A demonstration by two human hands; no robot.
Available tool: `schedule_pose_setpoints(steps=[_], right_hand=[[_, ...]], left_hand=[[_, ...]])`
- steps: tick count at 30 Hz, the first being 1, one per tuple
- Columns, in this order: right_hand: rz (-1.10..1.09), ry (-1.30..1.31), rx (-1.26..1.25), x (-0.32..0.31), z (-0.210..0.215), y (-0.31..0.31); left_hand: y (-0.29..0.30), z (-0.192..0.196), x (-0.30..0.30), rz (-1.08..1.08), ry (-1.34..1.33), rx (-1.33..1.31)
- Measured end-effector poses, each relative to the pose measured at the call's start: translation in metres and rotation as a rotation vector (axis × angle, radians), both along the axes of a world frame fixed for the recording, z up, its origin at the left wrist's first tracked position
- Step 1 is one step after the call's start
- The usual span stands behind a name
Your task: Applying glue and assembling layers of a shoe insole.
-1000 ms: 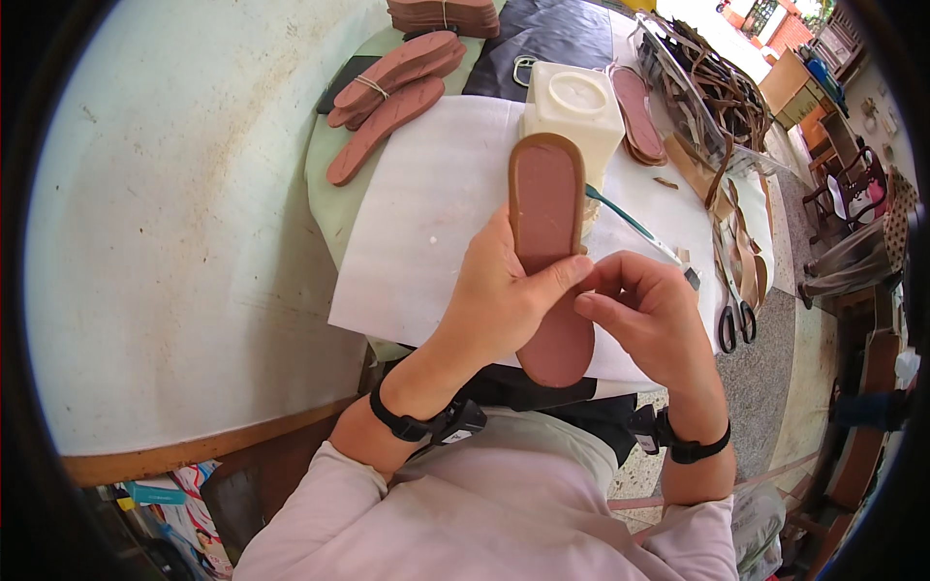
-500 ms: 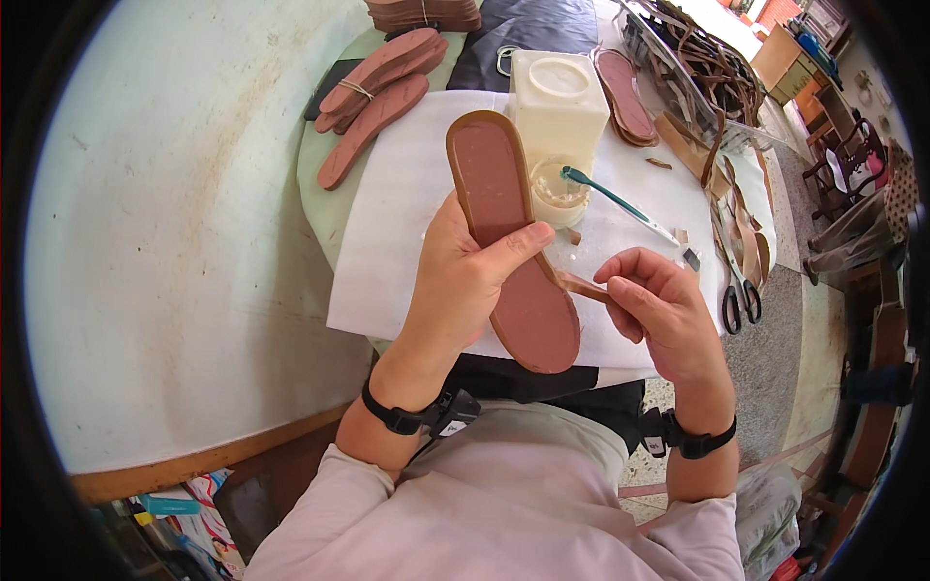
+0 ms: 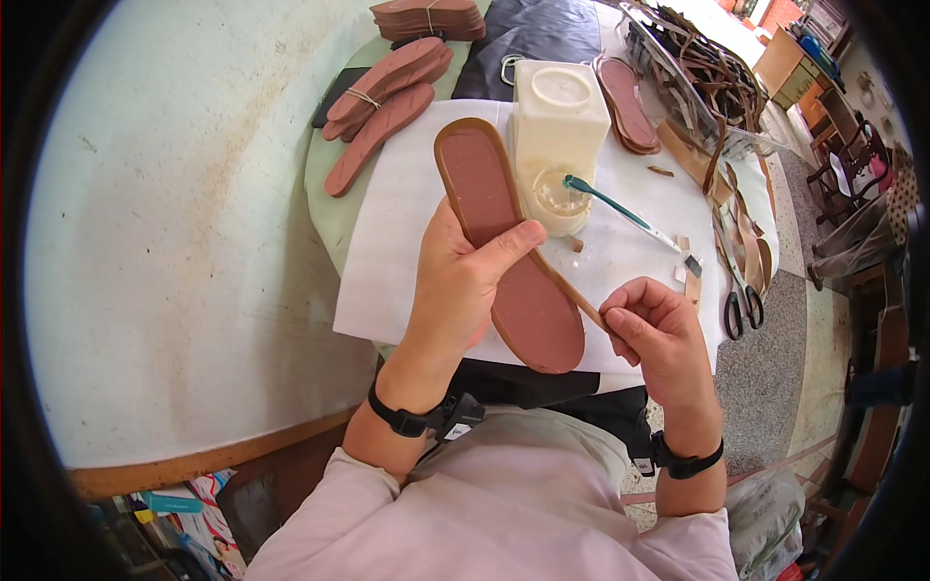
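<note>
My left hand (image 3: pixel 463 269) is closed round the waist of a reddish-brown shoe sole (image 3: pixel 528 300), its thumb lying across the top face. A tan strip (image 3: pixel 570 287) runs along the sole's edge, around the far rounded end and down the right side. Its loose end is pinched between the thumb and fingers of my right hand (image 3: pixel 651 329), held away from the sole's near right edge. Just beyond the sole stands a cream plastic container (image 3: pixel 562 111) with a cut opening low in front. A green-and-white toothbrush (image 3: pixel 620 213) rests with its head in that opening.
Soles tied in a bundle (image 3: pixel 387 82) lie at the far left, with another stack (image 3: pixel 426 17) behind. More soles (image 3: pixel 628 102) lie right of the container. Scissors (image 3: pixel 741 300) and leather strips (image 3: pixel 744 228) are at the right, below a clear bin (image 3: pixel 693 82) of brown strips.
My right hand has moved slightly down, drawing the strip out straighter along the sole's edge. The sole has tilted slightly, its far end shifting left. My left hand keeps its hold.
</note>
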State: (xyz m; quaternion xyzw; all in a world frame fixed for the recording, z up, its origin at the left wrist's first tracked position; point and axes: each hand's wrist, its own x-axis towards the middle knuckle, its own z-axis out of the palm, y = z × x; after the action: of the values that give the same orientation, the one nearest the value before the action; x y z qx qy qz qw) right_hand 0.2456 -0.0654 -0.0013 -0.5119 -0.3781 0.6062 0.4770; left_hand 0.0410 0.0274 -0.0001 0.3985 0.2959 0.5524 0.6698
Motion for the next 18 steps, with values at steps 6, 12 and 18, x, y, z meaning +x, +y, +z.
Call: schedule_pose_setpoints(steps=[6, 12, 18], right_hand=[[-0.038, 0.050, 0.037, -0.005, -0.012, -0.009], [-0.088, 0.078, 0.096, -0.008, -0.018, -0.017], [-0.120, 0.124, 0.139, -0.011, -0.025, -0.023]], left_hand=[[0.003, -0.004, -0.005, 0.025, -0.008, -0.060], [0.004, -0.003, -0.005, 0.053, -0.016, -0.073], [0.005, -0.004, -0.005, 0.088, -0.020, -0.080]])
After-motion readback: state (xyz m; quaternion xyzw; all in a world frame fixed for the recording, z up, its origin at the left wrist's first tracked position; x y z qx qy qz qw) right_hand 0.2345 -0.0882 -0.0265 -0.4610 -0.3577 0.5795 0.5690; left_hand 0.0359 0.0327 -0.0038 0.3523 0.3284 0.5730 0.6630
